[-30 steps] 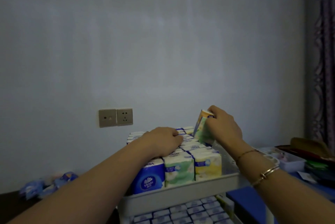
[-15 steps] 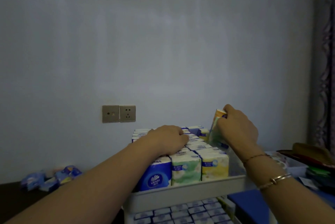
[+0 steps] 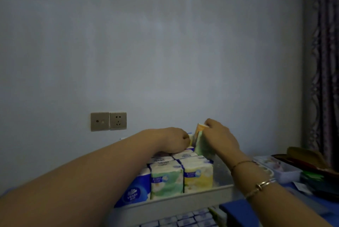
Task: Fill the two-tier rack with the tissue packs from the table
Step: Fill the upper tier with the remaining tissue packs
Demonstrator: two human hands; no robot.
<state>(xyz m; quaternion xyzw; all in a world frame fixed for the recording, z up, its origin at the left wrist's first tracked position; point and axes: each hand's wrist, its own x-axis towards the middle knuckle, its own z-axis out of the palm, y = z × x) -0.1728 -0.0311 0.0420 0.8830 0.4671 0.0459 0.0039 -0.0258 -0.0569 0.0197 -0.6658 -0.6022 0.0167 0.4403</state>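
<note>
The blue pack at the front left corner of the rack's upper tray carries a white crest and a word that reads like "Vinda", though the dim light blurs it. Beside it along the front edge stand a green pack and a yellow pack, each with a small blue label whose print is too small to read. Behind them more packs fill the tray in rows, their white and blue tops showing.

The right hand grips a green and orange tissue pack, fingers curled over its top, holding it upright and slightly tilted at the back right of the tray, its lower end down among the packs there. The left hand rests curled on the tops of the back rows, just beside that pack; whether it holds anything cannot be told. The left forearm hides most of the tray's left side.

The lower tier shows rows of blue and white pack tops at its front edge.

On the wall behind sit a switch and socket plate. At the right are a clear plastic box, dark clutter and a patterned curtain.
</note>
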